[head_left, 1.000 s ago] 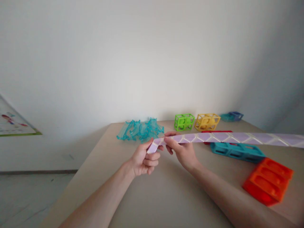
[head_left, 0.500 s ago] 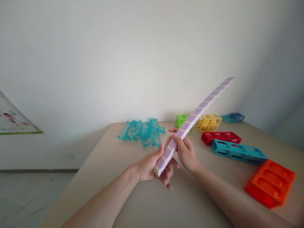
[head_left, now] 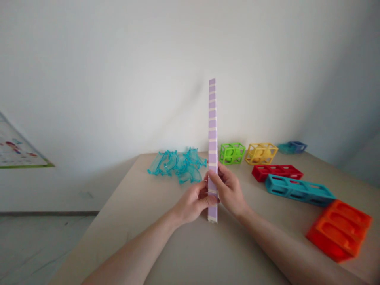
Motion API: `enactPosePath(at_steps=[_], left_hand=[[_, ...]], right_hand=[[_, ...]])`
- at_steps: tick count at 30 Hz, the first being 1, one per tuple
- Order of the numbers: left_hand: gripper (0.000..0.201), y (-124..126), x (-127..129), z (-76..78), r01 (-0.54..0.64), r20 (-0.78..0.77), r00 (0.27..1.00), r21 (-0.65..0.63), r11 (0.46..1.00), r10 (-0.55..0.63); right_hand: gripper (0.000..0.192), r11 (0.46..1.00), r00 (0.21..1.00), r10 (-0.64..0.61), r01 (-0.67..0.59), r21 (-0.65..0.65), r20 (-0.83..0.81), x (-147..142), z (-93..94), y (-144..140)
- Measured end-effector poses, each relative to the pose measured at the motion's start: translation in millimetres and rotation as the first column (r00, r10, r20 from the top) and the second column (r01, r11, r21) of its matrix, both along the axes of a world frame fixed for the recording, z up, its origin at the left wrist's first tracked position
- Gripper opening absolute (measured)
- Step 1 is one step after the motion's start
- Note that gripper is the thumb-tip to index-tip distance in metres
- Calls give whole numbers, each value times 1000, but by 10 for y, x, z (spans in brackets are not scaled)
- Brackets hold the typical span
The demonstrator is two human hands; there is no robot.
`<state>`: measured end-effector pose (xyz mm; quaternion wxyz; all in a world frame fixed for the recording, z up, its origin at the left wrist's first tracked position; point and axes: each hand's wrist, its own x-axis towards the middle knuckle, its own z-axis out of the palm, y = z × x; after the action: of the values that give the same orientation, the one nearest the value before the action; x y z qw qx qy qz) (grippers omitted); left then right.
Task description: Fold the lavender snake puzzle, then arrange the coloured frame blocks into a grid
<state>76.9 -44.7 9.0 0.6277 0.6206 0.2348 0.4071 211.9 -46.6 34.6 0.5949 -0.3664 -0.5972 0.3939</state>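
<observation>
A long, thin lilac stick point(head_left: 212, 138) with cream cross bands points away from me, upright in the picture. Near its lower end my left hand point(head_left: 192, 202) is closed on it, thumb across the lilac face. Just above, my right hand point(head_left: 230, 188) grips the same stick from the right, its thumb also on the front face. Some fingers of both hands are hidden behind the stick. Beyond my hands, a loose pile of clear turquoise plastic pieces point(head_left: 179, 164) lies on the table.
The beige table point(head_left: 142, 206) meets a white wall at the back. On the right are open-frame blocks: green point(head_left: 232, 153), yellow point(head_left: 261, 153), red point(head_left: 276, 173), teal point(head_left: 299, 189), orange point(head_left: 340, 229) and dark blue point(head_left: 297, 147). A poster point(head_left: 20, 146) hangs at far left.
The stick has swung from a slant toward the upper right to upright in the picture. My left hand, earlier loosely under its lower end with fingers spread, now closes on it.
</observation>
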Motion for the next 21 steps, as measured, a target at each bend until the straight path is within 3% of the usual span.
enactPosePath(at_steps=[2,5,8,10,12,14,17,21], left_hand=[[34,22,0,-20,-37,-57,998,49,998,40],[38,74,-7,-61,-11,-149,989,-4,1000,10],[44,127,-14,-79,11,-197,980,-62,998,-23],[44,145,-19,-72,4,-214,977,-57,998,-16],[40,146,-25,-57,3,-247,969,-53,999,-16],[37,138,-30,-40,5,-290,957,-42,999,-17],[33,133,-33,-31,4,-324,946,-13,1000,-8],[30,152,-35,-59,1,-340,940,6,1000,1]], right_hand=[[25,1000,1000,-6,6,10,7,24,-3,-12],[26,999,998,-27,26,19,63,85,32,7],[29,991,960,-136,132,32,247,154,220,152],[28,964,839,-266,245,108,475,188,449,331],[23,898,618,-438,331,289,653,213,709,561],[23,837,417,-547,287,466,726,237,929,815],[31,845,160,-532,150,513,831,266,1085,1176],[31,877,66,-476,107,468,877,248,1022,1536]])
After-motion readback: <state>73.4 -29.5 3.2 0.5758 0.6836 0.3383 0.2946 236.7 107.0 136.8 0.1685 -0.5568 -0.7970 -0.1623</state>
